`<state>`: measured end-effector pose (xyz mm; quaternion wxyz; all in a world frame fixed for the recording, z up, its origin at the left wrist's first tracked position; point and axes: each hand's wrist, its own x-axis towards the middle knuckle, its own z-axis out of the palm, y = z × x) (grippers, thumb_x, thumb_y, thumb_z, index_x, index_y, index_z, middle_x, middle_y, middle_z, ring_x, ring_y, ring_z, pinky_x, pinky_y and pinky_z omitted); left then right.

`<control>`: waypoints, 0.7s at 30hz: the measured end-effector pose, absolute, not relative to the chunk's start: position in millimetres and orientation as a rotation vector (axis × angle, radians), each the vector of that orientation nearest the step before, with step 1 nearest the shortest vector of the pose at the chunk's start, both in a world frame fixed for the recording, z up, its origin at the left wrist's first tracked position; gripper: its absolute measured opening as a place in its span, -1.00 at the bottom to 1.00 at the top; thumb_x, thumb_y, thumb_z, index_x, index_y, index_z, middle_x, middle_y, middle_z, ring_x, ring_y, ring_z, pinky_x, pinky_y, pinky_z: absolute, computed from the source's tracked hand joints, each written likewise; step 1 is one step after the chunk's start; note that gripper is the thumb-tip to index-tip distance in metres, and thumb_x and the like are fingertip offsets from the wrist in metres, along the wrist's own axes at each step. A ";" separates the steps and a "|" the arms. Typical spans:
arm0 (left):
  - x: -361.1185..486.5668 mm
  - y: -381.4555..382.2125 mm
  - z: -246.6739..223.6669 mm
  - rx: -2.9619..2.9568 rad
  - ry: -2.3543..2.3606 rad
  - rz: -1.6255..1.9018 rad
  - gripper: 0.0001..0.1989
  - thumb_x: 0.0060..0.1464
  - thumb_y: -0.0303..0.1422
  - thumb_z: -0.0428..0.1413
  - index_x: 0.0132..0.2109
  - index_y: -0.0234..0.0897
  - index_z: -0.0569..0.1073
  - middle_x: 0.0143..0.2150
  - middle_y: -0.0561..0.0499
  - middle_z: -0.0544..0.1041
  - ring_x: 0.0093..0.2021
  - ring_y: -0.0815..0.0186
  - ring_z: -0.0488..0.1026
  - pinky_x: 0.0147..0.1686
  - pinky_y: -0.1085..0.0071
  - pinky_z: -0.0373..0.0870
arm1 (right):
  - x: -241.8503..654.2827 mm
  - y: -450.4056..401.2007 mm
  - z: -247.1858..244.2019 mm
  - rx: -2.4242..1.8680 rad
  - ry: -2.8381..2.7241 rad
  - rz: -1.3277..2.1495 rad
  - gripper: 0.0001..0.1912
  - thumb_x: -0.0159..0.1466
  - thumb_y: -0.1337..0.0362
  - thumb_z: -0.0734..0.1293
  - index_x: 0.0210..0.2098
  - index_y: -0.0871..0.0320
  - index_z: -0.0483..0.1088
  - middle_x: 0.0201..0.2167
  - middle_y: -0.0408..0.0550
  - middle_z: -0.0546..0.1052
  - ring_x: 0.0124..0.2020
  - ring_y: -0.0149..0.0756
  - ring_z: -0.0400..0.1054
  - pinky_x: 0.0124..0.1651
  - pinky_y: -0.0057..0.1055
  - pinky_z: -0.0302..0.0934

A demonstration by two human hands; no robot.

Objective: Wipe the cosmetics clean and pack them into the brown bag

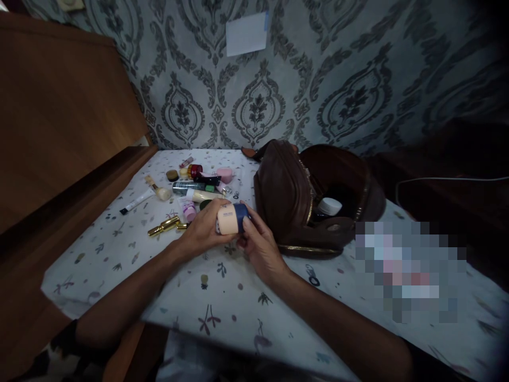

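Note:
Both hands hold a cream jar (228,219) with a pale peach body and a dark blue lid, tipped on its side above the table. My left hand (202,228) is closed around the peach body. Fingers of my right hand (262,241) grip the blue lid. Just right of the hands stands a brown leather bag (280,196), unzipped, with a white-lidded container (330,206) inside. Behind my left hand lie a cream-coloured tube (204,196), a pink-capped tube (188,211) and a gold tube (164,226). Part of a dark round item (205,204) is hidden by that hand.
More cosmetics lie at the back left: a teal bottle (189,188), a pink case (225,174), a brush (161,192) and a white tube (137,201). A patterned cloth (222,292) covers the table. Wooden furniture (67,101) borders the left; a blurred patch (409,273) sits right.

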<state>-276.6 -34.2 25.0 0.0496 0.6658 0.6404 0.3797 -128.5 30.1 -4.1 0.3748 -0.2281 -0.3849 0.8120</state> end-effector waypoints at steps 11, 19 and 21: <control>-281.5 -34.0 31.5 1.906 1.926 1.052 -0.38 -0.06 -0.12 0.33 0.06 -0.21 0.27 -0.10 -0.02 0.48 -0.13 0.16 0.47 -0.17 0.33 0.39 | -128.9 28.9 -3.6 -0.517 -0.996 2.060 -0.39 0.08 0.06 0.52 0.11 -0.10 0.41 -0.20 -0.16 0.50 -0.28 -0.37 0.36 -0.40 -0.51 0.22; -275.3 -31.7 18.2 2.047 2.107 1.140 -0.41 -0.04 -0.28 0.31 0.10 -0.25 0.27 0.03 -0.12 0.47 0.03 0.10 0.47 -0.02 0.24 0.44 | -131.9 28.4 -5.0 -0.539 -0.917 2.095 -0.46 0.00 0.07 0.58 -0.09 0.03 0.38 -0.16 -0.14 0.56 -0.21 -0.32 0.44 -0.25 -0.41 0.34; -274.1 -30.9 12.7 2.124 2.152 1.164 -0.43 0.01 -0.28 0.28 0.12 -0.25 0.26 0.05 -0.14 0.46 0.07 0.10 0.47 -0.02 0.24 0.46 | -131.9 28.1 -4.3 -0.544 -0.926 2.097 -0.47 0.00 0.06 0.57 -0.11 0.05 0.38 -0.15 -0.13 0.56 -0.20 -0.32 0.44 -0.24 -0.42 0.34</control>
